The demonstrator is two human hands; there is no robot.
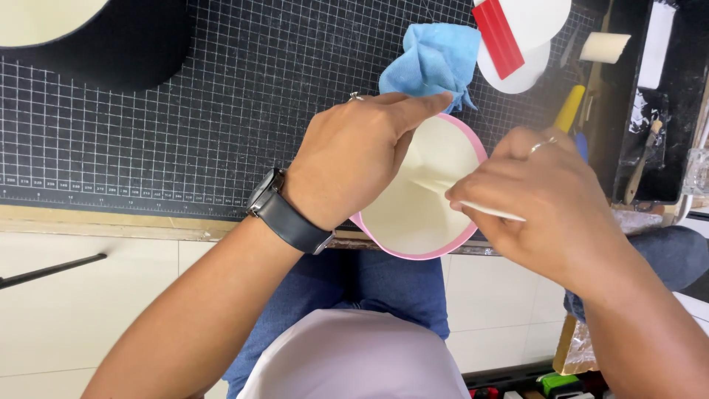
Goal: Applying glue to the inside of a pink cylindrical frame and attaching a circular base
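Observation:
A round pink-rimmed disc (422,203) with a cream paper face lies over the front edge of the black grid cutting mat (185,125). My left hand (353,155), with a black wristwatch and a ring, presses down on the disc's left side, its index finger stretched along the top rim. My right hand (543,199), wearing a ring, pinches a thin cream strip of the paper backing (493,213) at the disc's right edge and holds it lifted off the face.
A crumpled blue cloth (436,60) lies just behind the disc. Farther right are white round pieces (528,44) with a red scraper (498,38), a yellow-handled tool (569,109), a tape roll (604,46) and a black tray (650,111). A black disc (111,44) sits at top left.

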